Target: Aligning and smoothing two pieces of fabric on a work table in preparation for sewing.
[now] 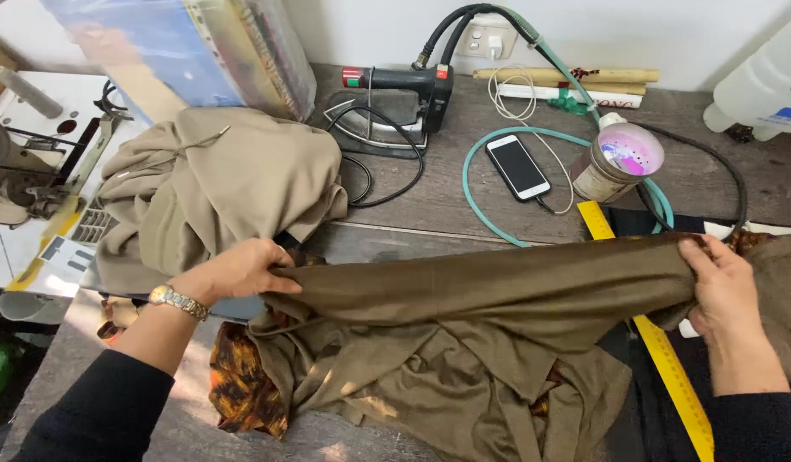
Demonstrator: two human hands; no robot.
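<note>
My left hand point(241, 272), with a metal watch on the wrist, grips one end of an olive-brown cloth point(490, 287). My right hand point(722, 295) grips the other end, so the cloth is stretched flat between them above the wooden table point(447, 201). More of the same cloth lies crumpled below it, over an orange-and-black patterned fabric point(241, 385).
A heap of beige fabric point(216, 184) lies at the left. Behind it stand a steam iron point(395, 103) with black cord, a phone point(517, 167) on a charger, a teal hose point(481, 214) and a tin point(618, 162). A yellow ruler point(661, 351) runs along the right. A sewing machine point(36, 162) is at the far left.
</note>
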